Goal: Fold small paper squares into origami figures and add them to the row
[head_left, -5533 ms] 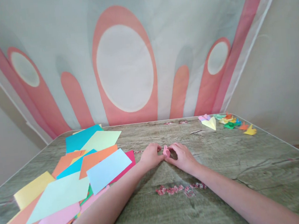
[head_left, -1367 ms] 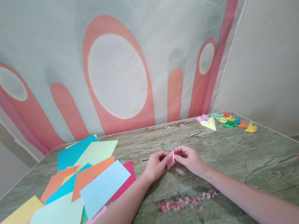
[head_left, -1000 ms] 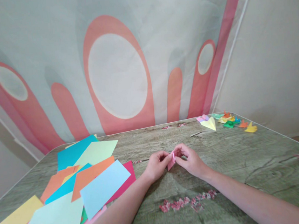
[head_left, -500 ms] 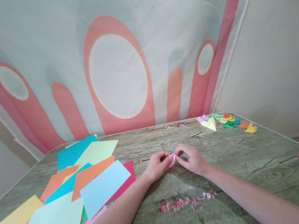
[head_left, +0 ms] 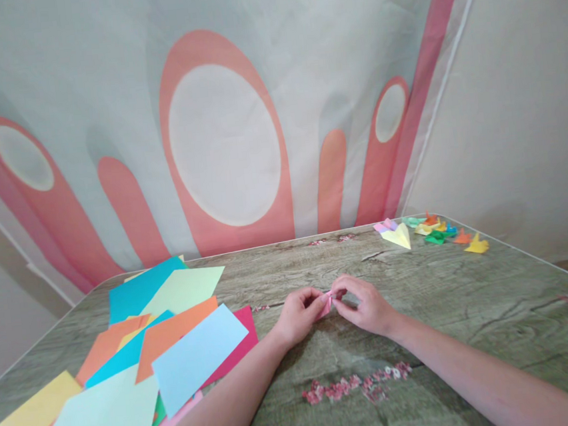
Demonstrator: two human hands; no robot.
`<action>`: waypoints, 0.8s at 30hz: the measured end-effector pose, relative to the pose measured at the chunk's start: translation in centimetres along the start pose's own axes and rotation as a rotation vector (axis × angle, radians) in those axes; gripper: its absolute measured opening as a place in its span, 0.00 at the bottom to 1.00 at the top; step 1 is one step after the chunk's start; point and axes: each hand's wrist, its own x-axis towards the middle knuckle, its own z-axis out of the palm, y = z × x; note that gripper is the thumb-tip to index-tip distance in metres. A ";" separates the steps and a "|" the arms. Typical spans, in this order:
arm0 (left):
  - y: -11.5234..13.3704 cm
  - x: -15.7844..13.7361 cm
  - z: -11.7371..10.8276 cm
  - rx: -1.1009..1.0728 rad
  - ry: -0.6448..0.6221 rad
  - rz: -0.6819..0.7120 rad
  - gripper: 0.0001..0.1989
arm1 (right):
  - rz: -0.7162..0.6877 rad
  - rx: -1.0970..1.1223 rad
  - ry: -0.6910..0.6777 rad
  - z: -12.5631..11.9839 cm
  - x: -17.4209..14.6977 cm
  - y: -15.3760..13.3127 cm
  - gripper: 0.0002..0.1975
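A small piece of folded pink paper (head_left: pixel 326 305) is held between my hands, just above the middle of the table (head_left: pixel 455 317). My left hand (head_left: pixel 298 315) pinches its left side between thumb and fingers. On its right end, the thumb and index finger of my right hand (head_left: pixel 363 304) are closed. Much of the paper is covered by the fingers, so its exact folded form cannot be made out.
Coloured paper sheets, among them a light blue sheet (head_left: pixel 200 358) and a pale green sheet (head_left: pixel 95 418), overlap at the left. At the back right lie a cream paper plane (head_left: pixel 397 236) and several small folded figures, including a yellow one (head_left: pixel 476 244).
My right hand has shifted slightly left, closer to the left hand, and less of the pink paper shows between them. My left hand stays nearly still.
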 end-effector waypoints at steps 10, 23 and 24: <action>0.1 0.1 0.0 -0.022 0.041 -0.005 0.17 | -0.003 -0.126 0.067 0.4 -0.2 0.5 0.05; -0.2 0.1 0.2 -0.085 0.059 -0.075 0.18 | -0.004 -0.225 0.115 0.6 -0.2 -0.4 0.04; -0.2 0.1 0.2 -0.091 0.065 -0.074 0.18 | -0.003 -0.219 0.110 0.6 -0.2 -0.6 0.04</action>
